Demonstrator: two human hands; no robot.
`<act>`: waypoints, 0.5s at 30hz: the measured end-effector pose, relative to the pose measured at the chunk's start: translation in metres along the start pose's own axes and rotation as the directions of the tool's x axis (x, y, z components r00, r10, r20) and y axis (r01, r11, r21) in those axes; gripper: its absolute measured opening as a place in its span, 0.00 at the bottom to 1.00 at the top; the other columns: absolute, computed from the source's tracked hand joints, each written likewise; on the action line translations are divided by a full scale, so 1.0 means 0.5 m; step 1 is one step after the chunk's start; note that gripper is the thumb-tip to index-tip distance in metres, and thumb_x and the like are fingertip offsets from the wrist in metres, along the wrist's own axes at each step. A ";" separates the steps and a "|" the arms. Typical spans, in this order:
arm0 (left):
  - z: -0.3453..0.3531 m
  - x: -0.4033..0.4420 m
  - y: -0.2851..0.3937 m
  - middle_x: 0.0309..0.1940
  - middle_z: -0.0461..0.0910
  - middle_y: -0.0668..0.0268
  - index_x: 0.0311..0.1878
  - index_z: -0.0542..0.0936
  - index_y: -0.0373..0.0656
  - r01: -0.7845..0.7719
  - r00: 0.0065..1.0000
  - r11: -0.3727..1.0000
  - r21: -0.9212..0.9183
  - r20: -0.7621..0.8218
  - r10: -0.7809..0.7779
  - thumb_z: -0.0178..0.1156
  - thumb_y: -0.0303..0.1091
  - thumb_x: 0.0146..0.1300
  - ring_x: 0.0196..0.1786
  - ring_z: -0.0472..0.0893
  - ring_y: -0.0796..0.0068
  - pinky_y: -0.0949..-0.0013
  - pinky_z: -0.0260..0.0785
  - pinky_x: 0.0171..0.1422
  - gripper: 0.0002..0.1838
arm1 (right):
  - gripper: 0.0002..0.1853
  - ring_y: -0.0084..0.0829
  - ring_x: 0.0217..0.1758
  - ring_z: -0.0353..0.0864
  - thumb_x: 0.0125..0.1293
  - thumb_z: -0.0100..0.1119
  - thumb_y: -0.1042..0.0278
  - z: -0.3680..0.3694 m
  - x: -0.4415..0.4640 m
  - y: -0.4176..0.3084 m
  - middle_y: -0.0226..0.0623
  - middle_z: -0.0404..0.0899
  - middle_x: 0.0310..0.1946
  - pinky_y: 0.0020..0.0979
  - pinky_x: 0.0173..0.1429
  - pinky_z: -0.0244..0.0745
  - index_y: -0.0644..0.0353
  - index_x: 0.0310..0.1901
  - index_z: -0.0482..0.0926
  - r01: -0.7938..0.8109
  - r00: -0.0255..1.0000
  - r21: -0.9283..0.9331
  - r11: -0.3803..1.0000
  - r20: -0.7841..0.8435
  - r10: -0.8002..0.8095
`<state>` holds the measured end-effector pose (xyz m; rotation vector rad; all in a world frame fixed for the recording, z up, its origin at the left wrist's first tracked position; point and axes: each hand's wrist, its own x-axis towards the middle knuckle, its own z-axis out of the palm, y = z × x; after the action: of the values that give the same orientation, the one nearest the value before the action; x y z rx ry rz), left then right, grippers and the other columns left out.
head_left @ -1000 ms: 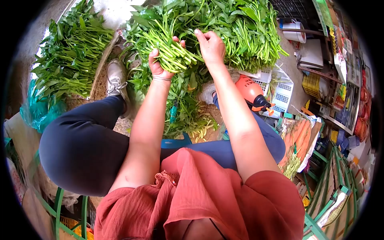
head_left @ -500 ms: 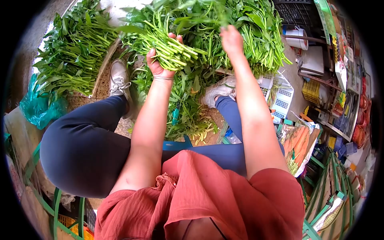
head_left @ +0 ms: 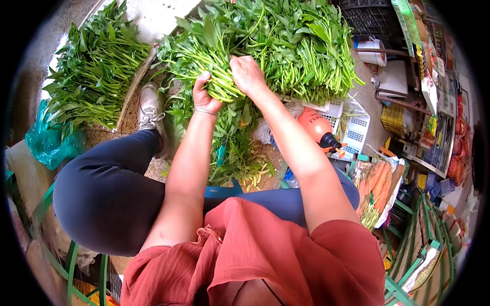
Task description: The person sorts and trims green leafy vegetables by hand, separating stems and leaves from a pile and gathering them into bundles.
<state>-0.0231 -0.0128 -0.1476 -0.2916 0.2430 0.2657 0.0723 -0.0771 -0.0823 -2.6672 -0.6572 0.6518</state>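
Note:
A bunch of water spinach [head_left: 220,84], cut stem ends towards me, rests in my left hand [head_left: 205,98], whose fingers curl round its underside with the thumb up along the left side. My right hand [head_left: 247,75] is closed at the bunch's right side, gripping stalks there; its fingertips are partly hidden. Just beyond both hands spreads a large pile of water spinach [head_left: 311,48], leaves away from me and stems facing my side. More loose greens [head_left: 229,137] lie on the floor below my wrists.
Another stack of greens [head_left: 97,71] lies on the left, beside a teal plastic bag [head_left: 53,140]. An orange spray bottle [head_left: 312,125] stands by my right forearm, near a white crate [head_left: 357,125]. Carrots [head_left: 376,183] lie at right, before cluttered shelves [head_left: 434,102].
My right hand has come down and left from over the pile to the bunch in my left hand. The bunch has lowered slightly. The orange spray bottle now shows beside my right forearm.

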 end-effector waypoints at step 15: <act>-0.013 0.010 0.014 0.51 0.70 0.51 0.54 0.68 0.35 0.023 0.999 1.000 -0.003 0.043 -0.023 0.58 0.39 0.48 0.52 0.72 0.57 0.56 0.62 0.61 0.29 | 0.19 0.37 0.47 0.73 0.59 0.46 0.45 -0.049 0.090 -0.006 0.33 0.77 0.39 0.45 0.63 0.52 0.50 0.32 0.81 -0.089 0.942 0.034 0.996 0.327 0.073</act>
<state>-0.0218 -0.0073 -0.1568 -0.2915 0.1969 0.2495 0.1189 -0.0568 -0.0761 -2.5748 -0.6068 1.1343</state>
